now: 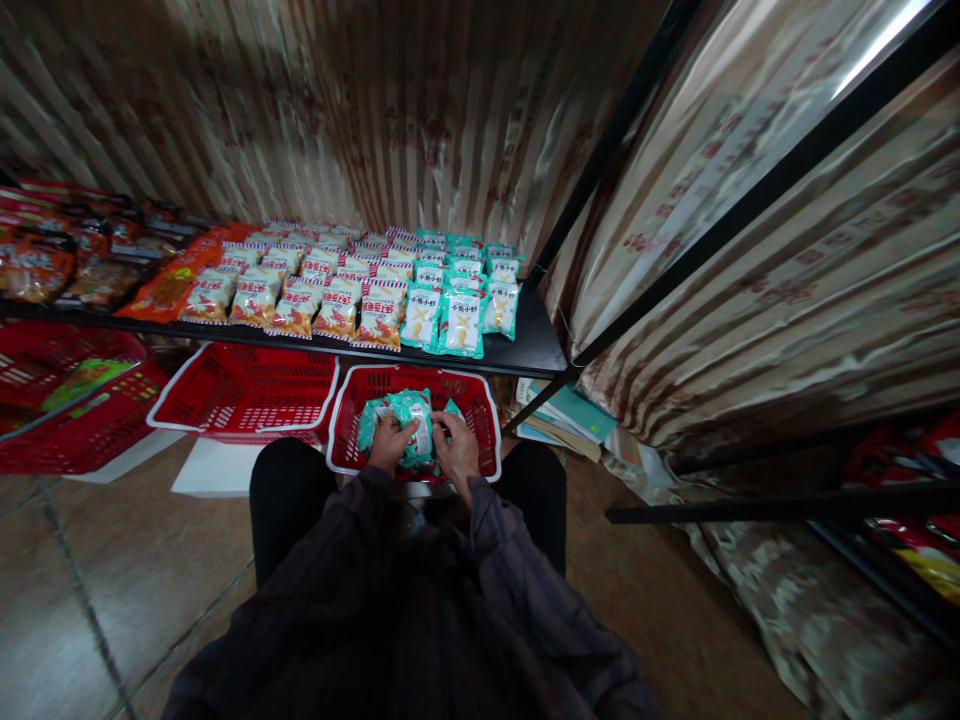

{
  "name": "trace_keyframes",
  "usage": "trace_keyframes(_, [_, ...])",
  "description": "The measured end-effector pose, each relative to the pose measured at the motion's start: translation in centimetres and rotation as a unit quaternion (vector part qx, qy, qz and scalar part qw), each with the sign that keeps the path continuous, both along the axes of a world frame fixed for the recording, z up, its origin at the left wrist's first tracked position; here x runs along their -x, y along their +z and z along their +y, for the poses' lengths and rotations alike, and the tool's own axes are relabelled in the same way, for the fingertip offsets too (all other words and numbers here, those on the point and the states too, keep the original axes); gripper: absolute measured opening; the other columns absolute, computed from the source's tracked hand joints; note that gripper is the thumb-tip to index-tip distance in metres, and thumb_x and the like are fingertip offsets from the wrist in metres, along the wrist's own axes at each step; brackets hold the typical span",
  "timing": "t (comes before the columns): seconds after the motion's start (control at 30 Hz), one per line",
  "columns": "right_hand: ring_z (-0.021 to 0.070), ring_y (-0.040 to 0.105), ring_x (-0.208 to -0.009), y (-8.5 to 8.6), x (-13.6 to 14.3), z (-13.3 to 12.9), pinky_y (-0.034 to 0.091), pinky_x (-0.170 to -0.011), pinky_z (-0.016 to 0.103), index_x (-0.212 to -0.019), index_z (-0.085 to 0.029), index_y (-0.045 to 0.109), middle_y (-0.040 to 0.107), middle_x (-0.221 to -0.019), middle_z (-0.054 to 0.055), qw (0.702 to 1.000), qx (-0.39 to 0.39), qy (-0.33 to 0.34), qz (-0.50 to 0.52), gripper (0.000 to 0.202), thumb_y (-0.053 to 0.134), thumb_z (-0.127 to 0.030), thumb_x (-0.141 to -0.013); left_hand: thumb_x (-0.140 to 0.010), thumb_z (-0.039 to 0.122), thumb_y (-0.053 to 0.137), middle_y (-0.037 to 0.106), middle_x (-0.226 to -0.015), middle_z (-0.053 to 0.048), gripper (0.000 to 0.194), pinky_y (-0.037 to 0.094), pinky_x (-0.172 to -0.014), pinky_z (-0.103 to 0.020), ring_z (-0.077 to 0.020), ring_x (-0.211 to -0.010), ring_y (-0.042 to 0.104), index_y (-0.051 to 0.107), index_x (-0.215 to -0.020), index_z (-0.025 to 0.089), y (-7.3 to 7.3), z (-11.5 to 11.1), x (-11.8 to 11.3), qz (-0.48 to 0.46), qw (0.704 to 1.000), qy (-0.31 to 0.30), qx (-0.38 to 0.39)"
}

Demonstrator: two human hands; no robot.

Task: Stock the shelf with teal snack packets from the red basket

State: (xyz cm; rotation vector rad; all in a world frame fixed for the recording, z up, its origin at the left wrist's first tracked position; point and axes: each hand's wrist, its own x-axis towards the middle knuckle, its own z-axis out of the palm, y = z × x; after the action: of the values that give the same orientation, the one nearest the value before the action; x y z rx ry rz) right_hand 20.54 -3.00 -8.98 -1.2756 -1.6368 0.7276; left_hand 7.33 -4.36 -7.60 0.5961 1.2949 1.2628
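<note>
Head view: packets (412,405) partly behind hands (459,450)

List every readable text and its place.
"小鱼小虾": teal-and-white plastic snack packets on flat black shelf.
"上虾": white-and-orange plastic snack packets; preceding characters blurred.
Too small or blurred: all other print, including teal plastic packets in red plastic basket.

Patterned curtains (300,130) hang behind a black shelf (538,338); the tiled floor (161,570) lies dim.
</note>
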Motion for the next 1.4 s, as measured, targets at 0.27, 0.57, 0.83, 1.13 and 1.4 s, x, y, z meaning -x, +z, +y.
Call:
trace_keyframes(0.27, [0.0219,0.061,-0.099,0.2,0.4,-0.5,0.044,-0.091,0.035,-0.102,-0.025,0.067,0.068,-0.104,0.006,0.999,0.016,-0.004,-0.031,0.025,0.049,-0.03,-0.084,-0.064,0.04,0.074,0.066,-0.07,-0.003,0.036,0.049,-0.063,-0.03,-0.0202,-0.073,0.064,0.06,-0.087,0.017,0.4,0.1,0.0,0.024,0.999,0.013,0.047])
trace_keyframes(0.57, [0.0239,0.06,-0.106,1.1,0.4,-1.0,0.045,-0.093,0.038,-0.118,-0.019,0.059,0.066,-0.112,0.011,0.993,0.085,0.03,-0.077,0.043,0.052,-0.045,-0.084,-0.079,0.042,0.053,0.061,-0.09,-0.004,0.028,0.047,-0.053,-0.022,-0.0139,-0.07,0.062,0.054,-0.096,0.019,0.9,-0.1,0.1,0.026,0.996,0.006,0.081])
trace_keyframes(0.83, [0.0234,0.06,-0.101,1.2,0.6,-1.5,0.044,-0.092,0.038,-0.124,-0.021,0.054,0.065,-0.113,0.008,0.984,0.172,0.044,-0.022,0.054,0.064,-0.043,-0.075,-0.081,0.035,0.05,0.062,-0.099,-0.008,0.022,0.049,-0.059,-0.026,-0.0175,-0.077,0.061,0.06,-0.093,0.02,0.5,0.0,0.0,0.044,0.997,-0.004,0.067])
trace_keyframes(1.13, [0.0206,0.064,-0.089,-0.8,0.3,-1.2,0.049,-0.083,0.034,-0.099,-0.021,0.064,0.07,-0.097,0.002,0.93,0.256,0.007,0.264,0.035,0.068,-0.035,-0.068,-0.075,0.032,0.06,0.064,-0.1,-0.009,0.021,0.05,-0.06,-0.025,-0.0193,-0.086,0.06,0.066,-0.088,0.017,0.0,0.1,0.2,0.038,0.998,0.011,0.04])
trace_keyframes(1.4, [0.0222,0.068,-0.082,0.1,-0.2,-1.4,0.056,-0.062,0.03,-0.097,-0.019,0.061,0.072,-0.087,0.005,0.771,0.39,0.049,0.501,0.029,0.067,-0.027,-0.07,-0.071,0.026,0.067,0.066,-0.087,-0.007,0.017,0.049,-0.068,-0.025,-0.0138,-0.076,0.061,0.063,-0.084,0.014,-1.2,0.8,0.9,0.005,0.993,0.08,0.086])
